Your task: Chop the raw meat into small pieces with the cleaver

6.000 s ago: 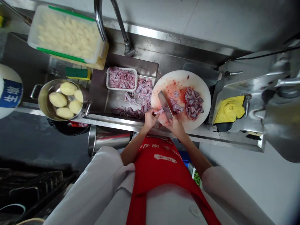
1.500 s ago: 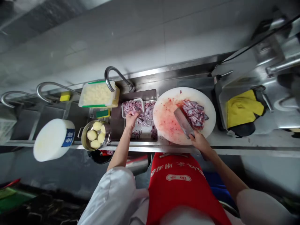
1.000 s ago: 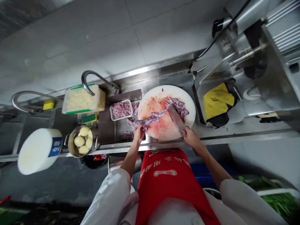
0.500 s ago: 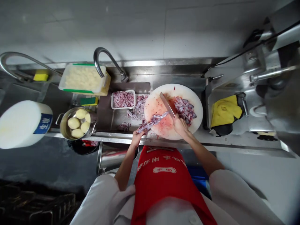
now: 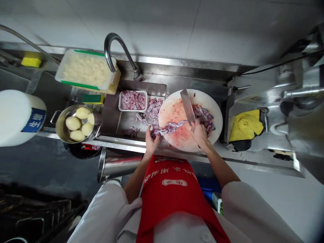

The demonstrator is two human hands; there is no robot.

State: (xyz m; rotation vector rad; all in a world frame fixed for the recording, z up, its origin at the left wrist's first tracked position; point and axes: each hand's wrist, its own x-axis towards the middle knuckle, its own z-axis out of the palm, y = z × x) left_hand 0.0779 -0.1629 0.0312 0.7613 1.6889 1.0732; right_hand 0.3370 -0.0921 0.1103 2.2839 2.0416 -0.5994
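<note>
My left hand (image 5: 152, 141) grips one end of a long strip of raw meat (image 5: 172, 127) at the left edge of the round white board (image 5: 174, 143). The strip stretches across the board towards the cleaver. In my right hand (image 5: 199, 134) is the handle of the cleaver (image 5: 187, 105), its wide blade slanting up and left over the board. A pile of dark meat pieces (image 5: 206, 118) lies on the board right of the blade. More raw meat (image 5: 154, 109) rests in the sink, beside a white basket (image 5: 119, 107) of small cut pieces.
A metal pot (image 5: 60, 126) of peeled potatoes stands left, near a white bucket (image 5: 15, 116). Behind are a lidded tub (image 5: 86, 71), a green-yellow sponge (image 5: 92, 98) and a curved faucet (image 5: 108, 47). A yellow cloth (image 5: 245, 125) lies right.
The view has shifted a little. My left hand has risen slightly, with its grip nearer the board's edge. The cleaver has turned more upright, its blade somewhat farther right.
</note>
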